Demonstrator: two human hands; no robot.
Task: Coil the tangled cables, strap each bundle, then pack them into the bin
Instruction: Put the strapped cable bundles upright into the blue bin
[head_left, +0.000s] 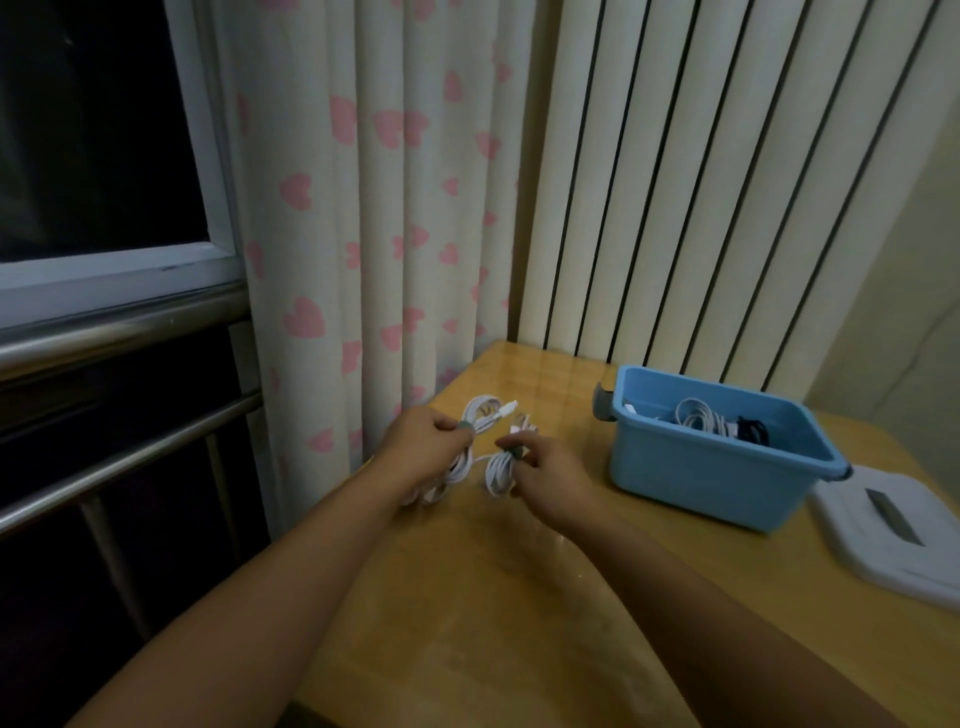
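Two slim white round-cord cable bundles being held just above the glossy yellow wooden tabletop (467, 597), near its far left corner. Larger white coiled bundle (462, 457) hanging in loose glossy loops from the left hand (426, 441), fingers clenching round its middle where a small grey-green strap (464, 427) is showing; a flat white plug end poking out at the top. Smaller white coiled bundle (500, 470) sitting just beside it, the right hand (545, 467) pinching it at a second grey-green strap (518, 455) with thumb and forefinger, remaining fingers spreading loosely. Further right, well apart from the hands, a smooth light-blue rectangular plastic bin (701, 478) with a grey latch standing on the tabletop, holding coiled white and black cables (711, 418). Just beside its right end, a flat white plastic lid (893, 535) with a grey recessed handle lying on the tabletop. Behind, a cream pleated curtain (374, 208) with pink hearts hanging beside a dark window.
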